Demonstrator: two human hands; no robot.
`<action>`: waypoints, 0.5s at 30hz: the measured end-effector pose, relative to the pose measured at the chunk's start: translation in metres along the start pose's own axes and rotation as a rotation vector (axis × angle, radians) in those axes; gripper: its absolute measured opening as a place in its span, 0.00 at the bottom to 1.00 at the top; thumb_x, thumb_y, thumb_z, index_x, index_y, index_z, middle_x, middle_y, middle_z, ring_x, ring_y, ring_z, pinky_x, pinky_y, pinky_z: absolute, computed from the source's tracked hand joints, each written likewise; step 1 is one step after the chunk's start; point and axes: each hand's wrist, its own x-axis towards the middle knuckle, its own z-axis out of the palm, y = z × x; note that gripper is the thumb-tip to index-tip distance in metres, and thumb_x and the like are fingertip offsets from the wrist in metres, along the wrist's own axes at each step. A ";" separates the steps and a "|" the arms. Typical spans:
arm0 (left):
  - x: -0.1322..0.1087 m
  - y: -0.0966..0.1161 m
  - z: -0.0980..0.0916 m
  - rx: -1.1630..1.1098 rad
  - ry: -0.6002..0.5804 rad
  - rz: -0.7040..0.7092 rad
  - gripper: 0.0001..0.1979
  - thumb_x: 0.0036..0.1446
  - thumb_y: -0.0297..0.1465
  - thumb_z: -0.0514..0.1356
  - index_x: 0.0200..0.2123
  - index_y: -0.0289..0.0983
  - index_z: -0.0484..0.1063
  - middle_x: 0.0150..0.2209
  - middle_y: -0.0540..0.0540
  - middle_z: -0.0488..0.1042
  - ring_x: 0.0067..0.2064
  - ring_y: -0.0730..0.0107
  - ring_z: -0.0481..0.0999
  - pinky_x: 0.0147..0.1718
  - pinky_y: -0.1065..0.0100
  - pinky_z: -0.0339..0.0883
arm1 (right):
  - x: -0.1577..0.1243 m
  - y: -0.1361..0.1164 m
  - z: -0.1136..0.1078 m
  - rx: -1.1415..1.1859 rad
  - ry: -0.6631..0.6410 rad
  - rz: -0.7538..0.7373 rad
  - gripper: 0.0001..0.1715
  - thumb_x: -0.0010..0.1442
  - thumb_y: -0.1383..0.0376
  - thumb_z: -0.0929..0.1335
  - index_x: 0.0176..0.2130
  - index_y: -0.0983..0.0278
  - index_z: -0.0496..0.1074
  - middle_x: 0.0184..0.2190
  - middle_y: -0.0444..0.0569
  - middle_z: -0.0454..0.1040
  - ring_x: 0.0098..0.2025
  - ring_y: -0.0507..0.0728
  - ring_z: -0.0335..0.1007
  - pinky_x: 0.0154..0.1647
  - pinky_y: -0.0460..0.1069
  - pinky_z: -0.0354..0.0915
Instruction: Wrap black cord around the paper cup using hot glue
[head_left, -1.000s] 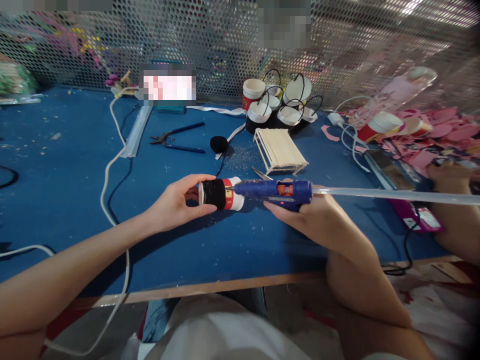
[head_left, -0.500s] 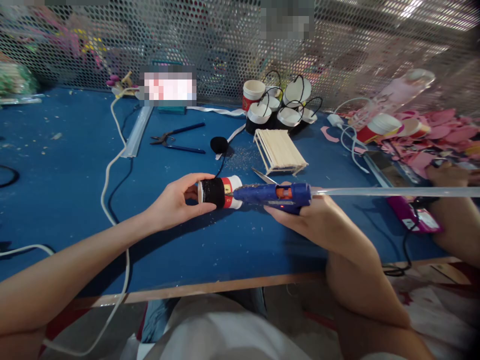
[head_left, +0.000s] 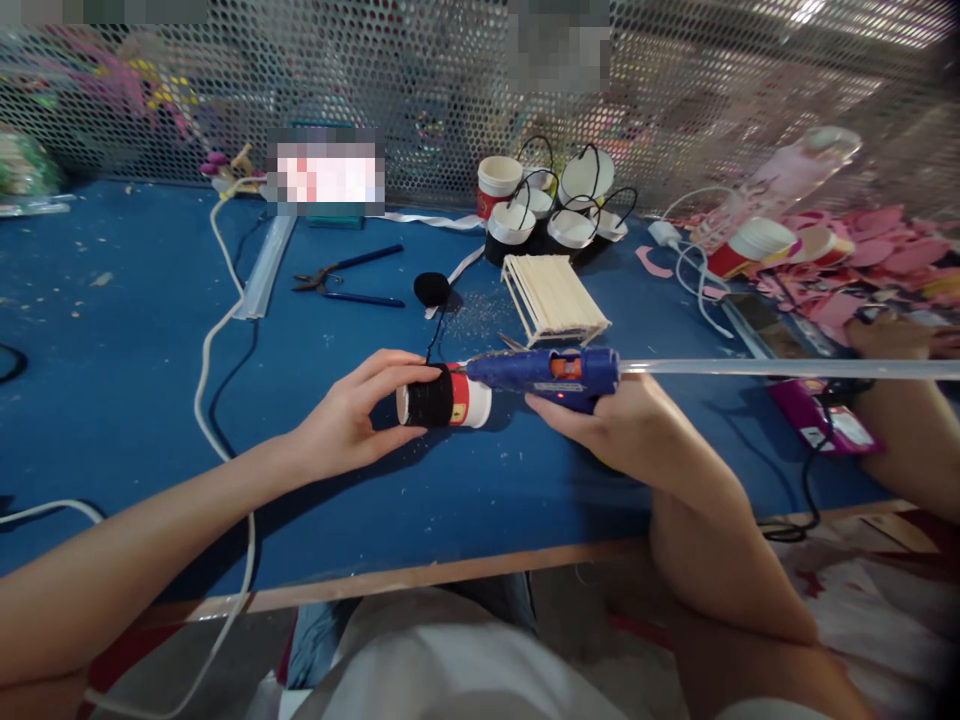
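Note:
My left hand [head_left: 356, 408] grips a paper cup [head_left: 471, 402] lying on its side, fingers and thumb around the end wrapped in black yarn. The cup's other end is bare, red and white. In my right hand [head_left: 630, 430] is a blue hot glue gun [head_left: 536, 372], its nozzle at the upper side of the cup near the yarn's edge. A long clear glue stick [head_left: 780, 369] sticks out of its back. From the cup, a black strand leads up to a ball of black yarn [head_left: 431, 289]. Scissors [head_left: 513, 342] lie partly hidden behind the gun.
Blue-handled pliers [head_left: 352, 278], a small wooden stick rack [head_left: 559, 297] and several yarn-wrapped cups [head_left: 511, 225] stand beyond my hands. A white cable [head_left: 202, 375] crosses the blue table at left. Pink pieces [head_left: 877, 250] and another person's hand [head_left: 885, 335] are at right.
The glue gun's nozzle has shifted from the middle of the cup to its upper edge, beside the yarn. My left fingers have moved over the cup, which has turned slightly. The view has shifted a little.

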 end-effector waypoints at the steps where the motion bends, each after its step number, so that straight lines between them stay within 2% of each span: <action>1: 0.000 0.000 0.000 0.016 -0.004 0.011 0.24 0.52 0.30 0.62 0.53 0.36 0.62 0.51 0.38 0.66 0.54 0.60 0.66 0.52 0.60 0.64 | 0.001 0.000 0.000 0.021 0.004 0.018 0.14 0.56 0.68 0.62 0.37 0.61 0.76 0.15 0.45 0.63 0.20 0.52 0.57 0.22 0.48 0.52; 8: -0.001 0.001 0.000 0.094 -0.032 0.088 0.21 0.55 0.27 0.59 0.53 0.38 0.62 0.53 0.37 0.63 0.54 0.61 0.66 0.51 0.61 0.65 | 0.010 -0.005 -0.002 0.224 0.024 0.194 0.13 0.57 0.62 0.63 0.31 0.63 0.75 0.13 0.44 0.62 0.19 0.52 0.57 0.22 0.48 0.55; 15: 0.000 -0.002 0.000 -0.032 0.011 -0.009 0.25 0.52 0.30 0.63 0.53 0.37 0.62 0.51 0.38 0.66 0.53 0.60 0.67 0.51 0.60 0.66 | 0.007 -0.006 -0.006 0.073 0.026 0.061 0.12 0.56 0.66 0.63 0.32 0.61 0.76 0.11 0.42 0.58 0.18 0.51 0.55 0.20 0.46 0.52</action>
